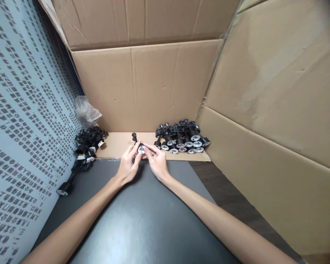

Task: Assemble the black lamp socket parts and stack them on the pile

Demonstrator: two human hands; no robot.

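Observation:
Between my hands is a small black lamp-like fitting (142, 148) with a round white face turned toward me and a narrow black stem end pointing away. My left hand (128, 164) grips it from the left, thumb and fingers closed round its rim. From the right, my right hand (156, 161) pinches the same fitting, its thumb by the white face. Both hands are near the far edge of the dark mat. Part of the fitting's body is hidden behind my fingers.
Several similar black fittings (188, 138) lie stacked at the right on a cardboard strip (115, 141). At the left is a tangled heap of black parts (89, 141), with a clear plastic bag (87, 110) above. Tall cardboard walls (154, 84) stand behind and right; a printed sheet (24, 121) stands left.

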